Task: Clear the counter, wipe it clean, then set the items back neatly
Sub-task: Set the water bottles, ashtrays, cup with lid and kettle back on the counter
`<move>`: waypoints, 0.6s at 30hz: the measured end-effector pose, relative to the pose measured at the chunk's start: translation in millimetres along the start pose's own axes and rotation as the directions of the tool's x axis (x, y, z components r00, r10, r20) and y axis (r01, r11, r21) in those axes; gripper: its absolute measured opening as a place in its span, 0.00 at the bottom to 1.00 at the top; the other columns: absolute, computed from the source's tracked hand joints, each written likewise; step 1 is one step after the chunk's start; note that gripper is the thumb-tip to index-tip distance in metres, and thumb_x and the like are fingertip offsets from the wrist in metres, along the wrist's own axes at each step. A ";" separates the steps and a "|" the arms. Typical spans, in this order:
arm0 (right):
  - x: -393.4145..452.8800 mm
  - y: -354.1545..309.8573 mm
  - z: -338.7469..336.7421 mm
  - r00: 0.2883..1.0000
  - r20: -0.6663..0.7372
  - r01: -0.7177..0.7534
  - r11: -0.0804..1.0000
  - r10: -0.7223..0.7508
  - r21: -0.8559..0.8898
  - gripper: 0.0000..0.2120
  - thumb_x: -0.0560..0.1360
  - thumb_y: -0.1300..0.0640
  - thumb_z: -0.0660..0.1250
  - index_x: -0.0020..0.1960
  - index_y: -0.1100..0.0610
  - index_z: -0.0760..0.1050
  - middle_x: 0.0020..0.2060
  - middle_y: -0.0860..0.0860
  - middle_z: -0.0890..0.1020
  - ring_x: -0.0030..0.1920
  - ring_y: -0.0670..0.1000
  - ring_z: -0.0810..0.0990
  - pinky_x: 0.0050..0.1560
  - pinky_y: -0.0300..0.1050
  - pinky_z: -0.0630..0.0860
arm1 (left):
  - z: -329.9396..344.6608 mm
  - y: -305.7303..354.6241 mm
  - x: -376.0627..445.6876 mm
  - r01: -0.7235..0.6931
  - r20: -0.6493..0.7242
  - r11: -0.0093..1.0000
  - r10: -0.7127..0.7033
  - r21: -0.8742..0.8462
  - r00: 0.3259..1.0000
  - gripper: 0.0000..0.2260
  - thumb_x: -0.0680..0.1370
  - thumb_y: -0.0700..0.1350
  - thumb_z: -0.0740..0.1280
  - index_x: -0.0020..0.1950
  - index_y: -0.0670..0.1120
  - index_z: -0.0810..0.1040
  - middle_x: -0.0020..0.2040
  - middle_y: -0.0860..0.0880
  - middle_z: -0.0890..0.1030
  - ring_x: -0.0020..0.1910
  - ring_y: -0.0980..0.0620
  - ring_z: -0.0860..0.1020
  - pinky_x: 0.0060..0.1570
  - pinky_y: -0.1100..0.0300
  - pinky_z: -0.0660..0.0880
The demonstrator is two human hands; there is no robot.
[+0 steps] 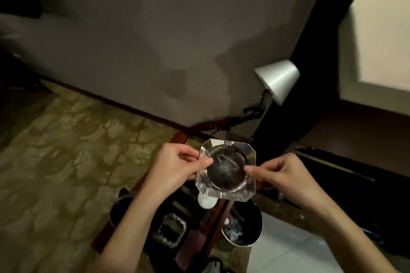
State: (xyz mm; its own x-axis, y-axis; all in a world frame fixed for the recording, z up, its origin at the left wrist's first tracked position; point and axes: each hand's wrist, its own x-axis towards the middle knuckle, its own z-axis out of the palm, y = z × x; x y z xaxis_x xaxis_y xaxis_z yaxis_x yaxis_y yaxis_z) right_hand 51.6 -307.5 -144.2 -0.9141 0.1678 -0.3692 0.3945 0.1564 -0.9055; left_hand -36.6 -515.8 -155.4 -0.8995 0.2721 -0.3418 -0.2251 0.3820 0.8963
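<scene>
Both hands pinch a clear, square cut-corner glass ashtray (226, 170) in mid-air: the left hand (175, 165) on its left rim, the right hand (279, 175) on its right rim, thumbs over the bowl. Directly beneath sits a dark wooden side table (213, 221) carrying a second, smaller glass ashtray (171, 231). Just right of it is a black waste bin (244, 226).

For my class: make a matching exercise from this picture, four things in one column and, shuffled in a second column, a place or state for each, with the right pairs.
Things
1. large glass ashtray
2. small glass ashtray
3. bin
4. lamp shade

Places or states
A. on the floor, with rubbish inside
B. held up by the left hand and the right hand
C. tilted, beside the wall
D. lying on the dark counter below the hands

Pairs: 1-B, 2-D, 3-A, 4-C
</scene>
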 end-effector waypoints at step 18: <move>-79.8 -81.2 -151.7 0.924 -0.356 0.144 0.989 -0.143 -0.023 0.16 0.69 0.49 0.71 0.27 0.58 0.78 0.24 0.55 0.79 0.25 0.43 0.75 0.30 0.32 0.70 | 97.7 200.5 10.5 -0.450 0.348 0.882 0.381 0.142 0.856 0.13 0.67 0.47 0.79 0.42 0.39 0.83 0.34 0.47 0.81 0.27 0.64 0.75 0.27 0.74 0.69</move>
State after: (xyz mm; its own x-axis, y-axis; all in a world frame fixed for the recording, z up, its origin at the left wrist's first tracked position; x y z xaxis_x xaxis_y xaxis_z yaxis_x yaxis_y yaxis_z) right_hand 106.8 -185.9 -9.5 -0.8672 0.4788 -0.1370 0.2605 0.2016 -0.9442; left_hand -54.6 -350.1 -6.9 -0.7258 0.6862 -0.0493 0.2599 0.3398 0.9039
